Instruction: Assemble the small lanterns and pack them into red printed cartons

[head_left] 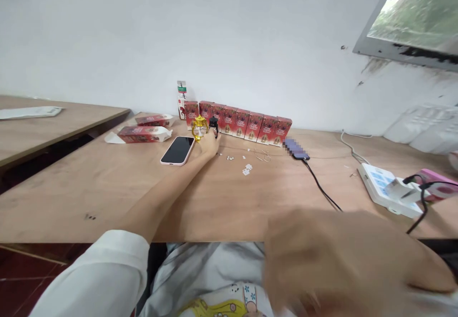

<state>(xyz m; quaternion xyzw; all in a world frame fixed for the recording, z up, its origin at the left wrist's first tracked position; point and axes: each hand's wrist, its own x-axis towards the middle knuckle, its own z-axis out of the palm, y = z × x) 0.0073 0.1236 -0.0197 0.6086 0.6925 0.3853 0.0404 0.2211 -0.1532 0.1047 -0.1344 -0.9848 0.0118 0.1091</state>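
My left hand (210,146) reaches far across the table, its fingers closed at the lower part of a small black lantern (213,122). Just left of it stands a similar lantern in gold (199,125) with a clear middle. A phone with a pink case (178,150) lies face up beside my left forearm. Close to the camera, low on the right, my right hand (332,255) is smeared by motion. Its fingers cannot be made out, nor whether anything is in them.
Several red printed boxes (239,122) stand in a row along the wall. Two opened red boxes (143,134) lie at left. Small white pieces (246,169) and thin wires (264,157) are scattered mid-table. A cabled dark device (300,154) and a white power strip (384,188) are at right.
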